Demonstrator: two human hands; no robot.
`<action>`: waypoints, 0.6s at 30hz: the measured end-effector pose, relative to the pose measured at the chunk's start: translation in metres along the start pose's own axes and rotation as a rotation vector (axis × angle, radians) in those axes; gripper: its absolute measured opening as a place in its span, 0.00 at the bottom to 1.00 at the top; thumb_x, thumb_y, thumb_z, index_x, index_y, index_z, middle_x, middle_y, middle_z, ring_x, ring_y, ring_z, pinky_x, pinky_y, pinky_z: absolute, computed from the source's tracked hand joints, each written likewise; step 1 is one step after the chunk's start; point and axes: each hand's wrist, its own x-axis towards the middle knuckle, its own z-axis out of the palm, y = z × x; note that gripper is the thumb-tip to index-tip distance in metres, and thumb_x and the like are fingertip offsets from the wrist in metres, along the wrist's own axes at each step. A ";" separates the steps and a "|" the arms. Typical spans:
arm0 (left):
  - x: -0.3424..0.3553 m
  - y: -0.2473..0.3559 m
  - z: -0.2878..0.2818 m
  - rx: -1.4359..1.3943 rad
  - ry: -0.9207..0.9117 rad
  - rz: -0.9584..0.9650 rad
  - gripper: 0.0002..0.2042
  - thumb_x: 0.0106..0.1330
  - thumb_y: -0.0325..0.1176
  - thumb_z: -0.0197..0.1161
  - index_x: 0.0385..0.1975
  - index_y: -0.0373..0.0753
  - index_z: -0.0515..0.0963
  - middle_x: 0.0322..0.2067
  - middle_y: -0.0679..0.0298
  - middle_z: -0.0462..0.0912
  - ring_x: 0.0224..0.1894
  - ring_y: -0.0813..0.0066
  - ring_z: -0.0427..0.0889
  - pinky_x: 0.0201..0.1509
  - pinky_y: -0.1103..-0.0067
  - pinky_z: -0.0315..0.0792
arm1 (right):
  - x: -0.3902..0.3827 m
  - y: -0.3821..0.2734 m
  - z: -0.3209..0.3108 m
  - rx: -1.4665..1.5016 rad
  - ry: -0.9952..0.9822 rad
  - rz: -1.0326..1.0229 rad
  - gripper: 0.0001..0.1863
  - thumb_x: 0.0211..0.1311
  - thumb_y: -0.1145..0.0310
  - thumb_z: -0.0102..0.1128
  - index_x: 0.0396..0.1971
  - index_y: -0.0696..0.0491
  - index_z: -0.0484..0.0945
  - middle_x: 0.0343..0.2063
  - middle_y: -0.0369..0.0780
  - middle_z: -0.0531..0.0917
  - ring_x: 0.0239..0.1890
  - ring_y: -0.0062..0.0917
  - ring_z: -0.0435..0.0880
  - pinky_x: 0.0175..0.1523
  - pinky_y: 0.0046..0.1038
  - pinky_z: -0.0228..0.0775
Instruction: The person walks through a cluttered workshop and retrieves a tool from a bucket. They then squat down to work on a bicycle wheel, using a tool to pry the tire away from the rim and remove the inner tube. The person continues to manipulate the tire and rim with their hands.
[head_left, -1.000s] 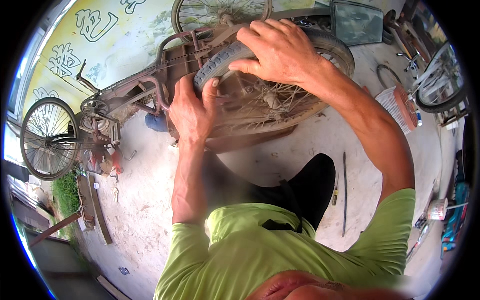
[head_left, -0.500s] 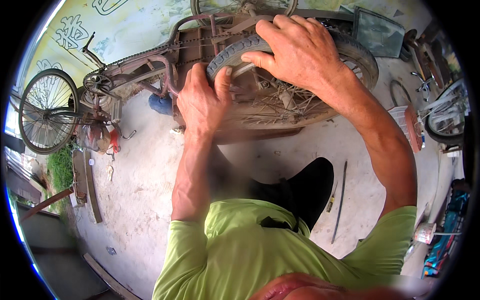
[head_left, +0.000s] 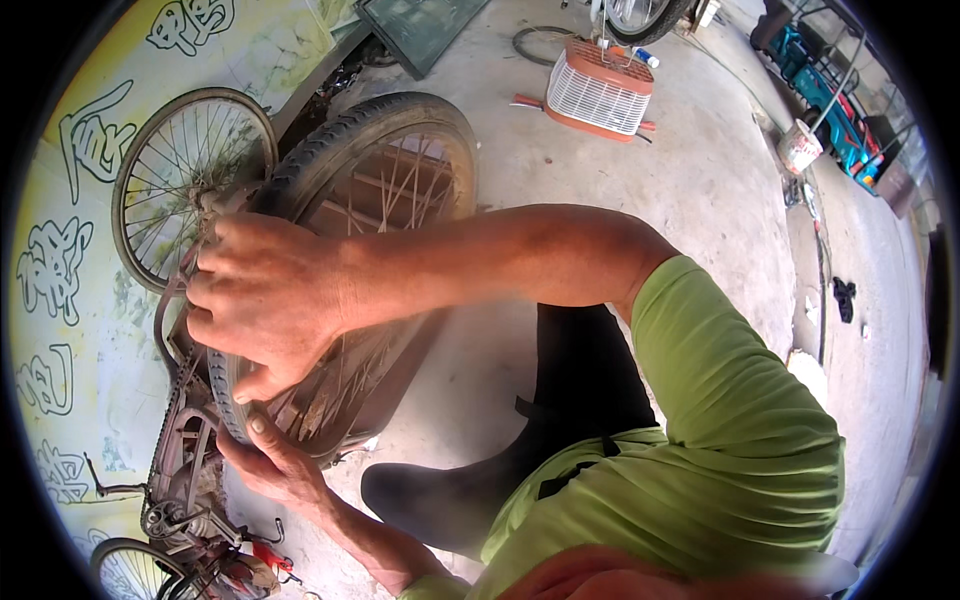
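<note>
A large spoked wheel with a worn, dusty black tire (head_left: 400, 108) is tilted toward me on an overturned, rusty pedal tricycle (head_left: 195, 470). My right hand (head_left: 270, 300) reaches across and is wrapped over the tire, fingers on the far side, thumb on the near side. Just below it, my left hand (head_left: 275, 465) grips the tire's lower stretch, its thumb on the near face and its fingers partly hidden. Spokes show inside the rim, and part of the hub area lies behind my right wrist. No tool shows in either hand.
Behind stands a second spoked wheel (head_left: 195, 185) near a painted wall (head_left: 90, 190). A white and orange basket (head_left: 600, 95) sits on the concrete floor, with a framed dark pane (head_left: 425, 30) farther left. Toward the right are a bucket (head_left: 799, 150) and a teal item (head_left: 825, 110).
The view has swung right, so the wheel and tricycle now appear farther left and turned. Both hands remain on the tire; my right forearm now crosses the wheel.
</note>
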 end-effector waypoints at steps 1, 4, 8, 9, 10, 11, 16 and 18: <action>-0.001 -0.002 0.000 0.032 0.007 0.025 0.40 0.70 0.65 0.48 0.59 0.25 0.67 0.48 0.37 0.77 0.47 0.42 0.79 0.46 0.59 0.73 | 0.001 -0.002 -0.002 0.025 -0.018 0.008 0.31 0.46 0.35 0.62 0.23 0.53 0.80 0.23 0.37 0.80 0.28 0.28 0.79 0.34 0.34 0.64; -0.006 0.001 -0.006 0.031 -0.070 -0.041 0.36 0.72 0.63 0.43 0.57 0.30 0.68 0.48 0.44 0.76 0.49 0.50 0.77 0.50 0.62 0.71 | 0.010 -0.011 -0.003 0.065 -0.079 0.022 0.33 0.51 0.33 0.56 0.23 0.54 0.80 0.22 0.35 0.79 0.27 0.26 0.76 0.33 0.33 0.58; 0.000 -0.017 -0.029 -0.112 -0.323 -0.054 0.34 0.73 0.62 0.43 0.55 0.30 0.67 0.47 0.44 0.74 0.49 0.51 0.74 0.50 0.62 0.68 | 0.025 -0.024 -0.002 0.178 -0.180 0.076 0.33 0.56 0.34 0.50 0.26 0.54 0.80 0.26 0.37 0.80 0.32 0.25 0.76 0.37 0.34 0.61; 0.004 -0.019 -0.038 -0.077 -0.379 -0.074 0.33 0.74 0.61 0.43 0.55 0.30 0.66 0.47 0.43 0.73 0.49 0.50 0.74 0.51 0.62 0.67 | 0.032 -0.027 -0.004 0.214 -0.199 0.109 0.32 0.55 0.34 0.51 0.26 0.54 0.80 0.27 0.37 0.80 0.32 0.26 0.76 0.39 0.32 0.61; 0.005 -0.023 -0.043 -0.051 -0.433 -0.090 0.33 0.74 0.60 0.43 0.55 0.30 0.66 0.47 0.42 0.73 0.49 0.50 0.73 0.52 0.62 0.67 | 0.035 -0.029 -0.008 0.239 -0.221 0.141 0.32 0.54 0.35 0.52 0.26 0.53 0.81 0.28 0.37 0.80 0.33 0.26 0.76 0.40 0.31 0.61; 0.004 -0.038 -0.048 -0.037 -0.476 -0.047 0.32 0.75 0.59 0.43 0.55 0.29 0.65 0.48 0.42 0.72 0.50 0.48 0.72 0.54 0.61 0.65 | 0.039 -0.032 -0.015 0.330 -0.213 0.176 0.30 0.52 0.36 0.54 0.26 0.53 0.81 0.28 0.38 0.80 0.34 0.27 0.76 0.42 0.31 0.61; 0.035 0.001 -0.086 -0.013 -0.803 -0.235 0.31 0.73 0.48 0.52 0.67 0.32 0.59 0.59 0.42 0.68 0.62 0.47 0.69 0.65 0.62 0.65 | 0.034 -0.033 -0.088 0.885 -0.029 0.471 0.11 0.51 0.59 0.65 0.30 0.50 0.82 0.32 0.36 0.83 0.43 0.32 0.81 0.50 0.38 0.70; 0.032 0.011 -0.117 0.122 -0.888 -0.231 0.24 0.71 0.41 0.54 0.62 0.33 0.66 0.54 0.45 0.72 0.52 0.49 0.75 0.59 0.62 0.70 | -0.007 -0.031 -0.156 0.855 -0.104 0.704 0.10 0.55 0.62 0.63 0.34 0.50 0.81 0.31 0.36 0.84 0.40 0.33 0.83 0.45 0.35 0.74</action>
